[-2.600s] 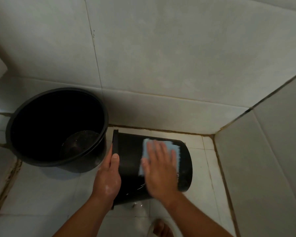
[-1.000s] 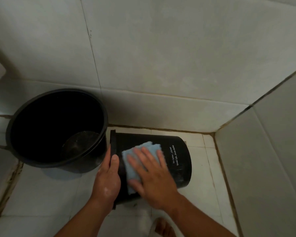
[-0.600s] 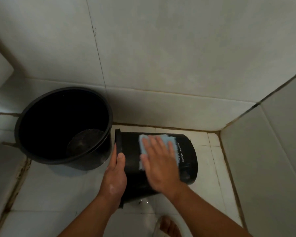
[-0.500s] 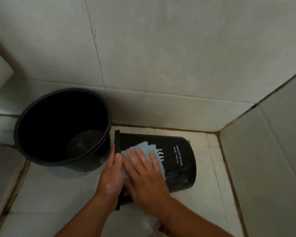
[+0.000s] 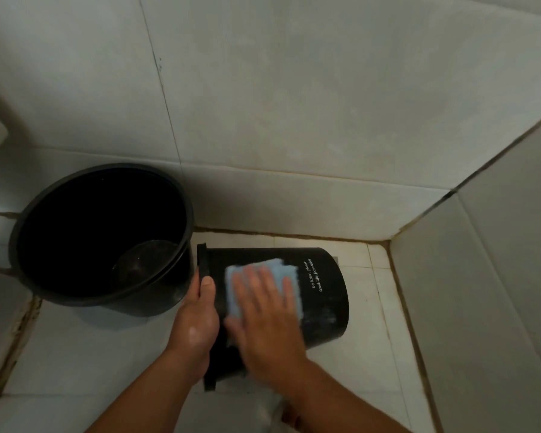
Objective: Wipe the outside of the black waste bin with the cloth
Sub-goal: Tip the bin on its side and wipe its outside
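Observation:
The black waste bin (image 5: 322,295) lies on its side on the white tiled floor, rim to the left, base to the right, with small white lettering near its base. My left hand (image 5: 197,320) grips the bin's rim, thumb on top. My right hand (image 5: 267,317) lies flat, fingers spread, pressing a light blue cloth (image 5: 286,270) against the bin's upper side. Most of the cloth is hidden under the palm; the hand is motion-blurred.
A larger black bucket (image 5: 60,289) stands upright to the left, touching or nearly touching the bin's rim. Tiled walls meet in a corner (image 5: 388,242) behind and to the right. A raised tile ledge (image 5: 0,307) runs along the left.
My right hand has slid the cloth back and forth along the bin's side; it now sits a little further toward the base than half a second ago. My left hand has kept hold of the rim.

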{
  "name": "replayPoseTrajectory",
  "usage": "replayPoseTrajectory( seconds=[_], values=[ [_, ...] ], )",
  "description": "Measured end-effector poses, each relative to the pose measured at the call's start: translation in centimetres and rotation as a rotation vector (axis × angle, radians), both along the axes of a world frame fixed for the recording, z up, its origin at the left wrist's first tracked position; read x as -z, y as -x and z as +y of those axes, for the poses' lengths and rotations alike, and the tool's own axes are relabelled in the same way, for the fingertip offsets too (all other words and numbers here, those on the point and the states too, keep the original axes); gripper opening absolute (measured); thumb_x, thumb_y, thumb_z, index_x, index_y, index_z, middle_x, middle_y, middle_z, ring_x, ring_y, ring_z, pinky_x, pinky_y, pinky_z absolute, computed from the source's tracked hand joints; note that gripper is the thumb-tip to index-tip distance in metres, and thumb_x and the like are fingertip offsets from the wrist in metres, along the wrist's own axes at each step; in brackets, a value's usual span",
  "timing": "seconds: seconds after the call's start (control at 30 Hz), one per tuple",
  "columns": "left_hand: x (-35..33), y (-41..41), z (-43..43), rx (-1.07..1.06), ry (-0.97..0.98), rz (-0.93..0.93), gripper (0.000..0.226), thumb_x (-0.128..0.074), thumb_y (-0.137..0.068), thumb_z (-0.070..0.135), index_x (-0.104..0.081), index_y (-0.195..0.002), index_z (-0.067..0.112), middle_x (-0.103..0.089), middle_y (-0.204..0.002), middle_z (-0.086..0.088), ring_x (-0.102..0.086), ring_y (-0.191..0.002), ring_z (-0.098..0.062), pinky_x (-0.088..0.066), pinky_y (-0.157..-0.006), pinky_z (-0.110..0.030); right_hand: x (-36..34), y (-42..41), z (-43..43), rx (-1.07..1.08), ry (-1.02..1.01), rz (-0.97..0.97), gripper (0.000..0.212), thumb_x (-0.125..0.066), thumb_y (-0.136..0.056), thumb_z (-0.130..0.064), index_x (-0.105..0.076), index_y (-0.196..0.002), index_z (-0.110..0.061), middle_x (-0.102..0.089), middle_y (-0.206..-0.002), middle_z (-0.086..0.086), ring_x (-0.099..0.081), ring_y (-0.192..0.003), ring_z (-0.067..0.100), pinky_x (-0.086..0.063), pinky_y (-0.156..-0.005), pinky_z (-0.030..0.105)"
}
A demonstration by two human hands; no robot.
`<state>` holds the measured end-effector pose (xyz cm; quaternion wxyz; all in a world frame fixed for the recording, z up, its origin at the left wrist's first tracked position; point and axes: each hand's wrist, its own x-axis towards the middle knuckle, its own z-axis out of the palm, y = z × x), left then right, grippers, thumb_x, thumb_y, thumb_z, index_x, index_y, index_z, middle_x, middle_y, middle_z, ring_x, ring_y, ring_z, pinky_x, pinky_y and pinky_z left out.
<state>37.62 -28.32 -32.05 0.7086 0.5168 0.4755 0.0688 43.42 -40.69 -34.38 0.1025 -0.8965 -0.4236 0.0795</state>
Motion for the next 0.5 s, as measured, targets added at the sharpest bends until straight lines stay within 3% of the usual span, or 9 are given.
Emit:
replayPoseTrajectory(
  seconds=[0.07,0.13,0.23,0.3,0.37,0.5],
  values=[
    [-0.2,0.3,0.4,0.012,0.051,-0.043,0.028,-0.037,-0.106,0.048,-0.053,-0.129,0.05,-0.061,-0.13,0.0,-0.061,-0.118,-0.024,-0.051,-0.099,-0.051,-0.3,0.8,-0.4,-0.211,0.03,-0.026,0.071,-0.03,-0.101,-0.059,0.001,-0.16,-0.034,0.001,-0.169,-0.006,0.011,-0.154,0.017,0.006,-0.12,0.052],
    [0.0,0.1,0.6,0.013,0.033,-0.04,0.036,-0.039,-0.105,0.049,-0.047,-0.14,0.052,-0.058,-0.134,0.001,-0.059,-0.121,-0.023,-0.049,-0.101,-0.049,0.2,-1.3,-1.9,-0.262,0.038,-0.059,0.069,-0.031,-0.102,-0.057,-0.001,-0.159,-0.036,-0.001,-0.168,-0.007,0.009,-0.154,0.015,0.007,-0.121,0.05],
    [0.4,-0.4,0.9,-0.006,-0.017,-0.021,0.041,-0.043,-0.103,0.05,-0.047,-0.144,0.048,-0.058,-0.141,0.001,-0.058,-0.125,-0.023,-0.045,-0.11,-0.049,0.2,-5.5,-4.1,-0.001,0.033,-0.031,0.062,-0.013,-0.102,-0.06,-0.007,-0.159,-0.037,-0.012,-0.167,-0.007,-0.003,-0.154,0.014,-0.009,-0.123,0.054],
    [0.4,-0.3,0.6,-0.011,-0.054,-0.029,0.042,-0.044,-0.104,0.048,-0.048,-0.145,0.046,-0.058,-0.143,0.004,-0.059,-0.126,-0.019,-0.043,-0.112,-0.044,-0.1,-7.8,-4.8,0.187,0.031,0.028,0.067,-0.003,-0.098,-0.064,-0.014,-0.158,-0.037,-0.021,-0.164,-0.008,-0.011,-0.152,0.013,-0.007,-0.124,0.048],
    [0.2,0.5,-0.2,0.038,-0.164,-0.005,0.045,-0.039,-0.105,0.047,-0.039,-0.15,0.048,-0.052,-0.146,0.007,-0.054,-0.129,-0.02,-0.041,-0.111,-0.039,-0.3,-9.3,-4.6,0.29,0.032,0.08,0.067,-0.005,-0.097,-0.064,-0.021,-0.156,-0.036,-0.026,-0.162,-0.008,-0.015,-0.151,0.012,-0.004,-0.123,0.042],
    [-0.4,1.9,-2.1,0.14,-0.342,0.034,0.047,-0.029,-0.107,0.041,-0.023,-0.151,0.056,-0.043,-0.154,0.006,-0.041,-0.142,-0.022,-0.033,-0.11,-0.034,0.6,-11.3,-1.6,0.47,0.076,0.101,0.054,-0.018,-0.104,-0.052,-0.029,-0.153,-0.032,-0.034,-0.157,-0.003,-0.023,-0.148,0.017,-0.014,-0.122,0.049]
  ],
)
